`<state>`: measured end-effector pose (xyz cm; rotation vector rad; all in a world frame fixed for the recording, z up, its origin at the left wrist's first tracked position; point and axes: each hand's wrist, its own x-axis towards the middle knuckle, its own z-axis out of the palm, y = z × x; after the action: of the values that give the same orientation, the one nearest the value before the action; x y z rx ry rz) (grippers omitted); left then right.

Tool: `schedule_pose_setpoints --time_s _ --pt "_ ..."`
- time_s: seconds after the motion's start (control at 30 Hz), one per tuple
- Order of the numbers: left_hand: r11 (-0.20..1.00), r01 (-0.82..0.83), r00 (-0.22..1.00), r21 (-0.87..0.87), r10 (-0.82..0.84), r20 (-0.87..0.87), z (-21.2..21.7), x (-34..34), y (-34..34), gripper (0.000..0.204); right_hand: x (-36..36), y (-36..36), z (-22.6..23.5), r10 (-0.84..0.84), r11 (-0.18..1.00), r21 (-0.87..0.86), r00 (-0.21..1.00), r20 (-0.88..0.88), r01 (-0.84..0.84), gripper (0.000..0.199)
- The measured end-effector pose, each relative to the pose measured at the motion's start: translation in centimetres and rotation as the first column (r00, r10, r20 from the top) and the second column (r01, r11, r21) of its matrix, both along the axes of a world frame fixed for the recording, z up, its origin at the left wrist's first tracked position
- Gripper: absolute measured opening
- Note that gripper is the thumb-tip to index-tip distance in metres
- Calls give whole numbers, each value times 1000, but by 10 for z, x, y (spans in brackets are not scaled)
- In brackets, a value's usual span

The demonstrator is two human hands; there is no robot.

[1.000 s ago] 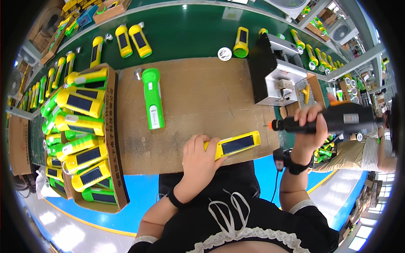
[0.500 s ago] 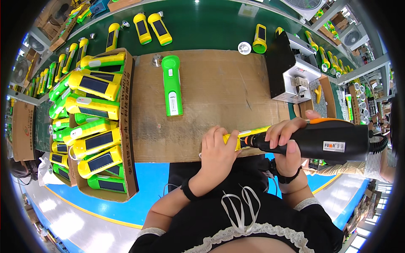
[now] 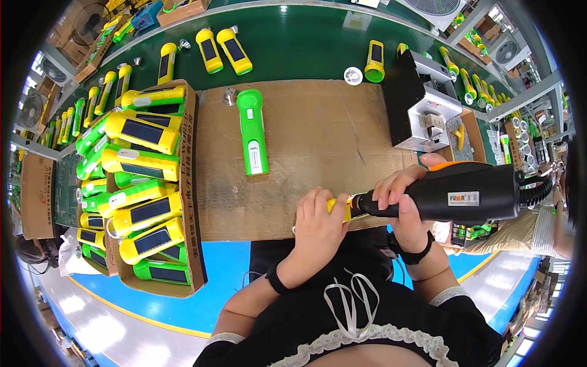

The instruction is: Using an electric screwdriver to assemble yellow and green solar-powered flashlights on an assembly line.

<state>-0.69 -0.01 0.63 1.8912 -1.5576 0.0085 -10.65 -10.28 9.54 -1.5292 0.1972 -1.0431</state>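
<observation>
From the head camera, the left hand (image 3: 318,223) closes over a yellow flashlight (image 3: 338,207) at the near edge of the brown cardboard mat (image 3: 318,134). The right hand (image 3: 403,199) grips a black electric screwdriver (image 3: 452,194), its tip against the flashlight. A green flashlight (image 3: 252,131) lies on the mat; a carton of flashlights (image 3: 191,202) sits left.

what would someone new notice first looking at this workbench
Probably the bulky black electric screwdriver gripped in the right hand, its tip pressed to a small yellow flashlight that the left hand covers at the brown cardboard mat's near edge. Next, the open cardboard box on the left, heaped with yellow and green flashlights, and one green flashlight lying alone on the mat.
</observation>
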Motion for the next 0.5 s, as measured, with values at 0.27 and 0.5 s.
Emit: schedule_pose_setpoints --time_s 0.27,0.5 --pt "996 73 993 54 -67 -99 11 9 -6 52 14 -11 -14 83 994 -63 996 -24 -85 48" --pt "994 99 993 55 -95 -64 9 11 -7 50 16 -16 -21 135 991 -3 986 -96 -136 45"
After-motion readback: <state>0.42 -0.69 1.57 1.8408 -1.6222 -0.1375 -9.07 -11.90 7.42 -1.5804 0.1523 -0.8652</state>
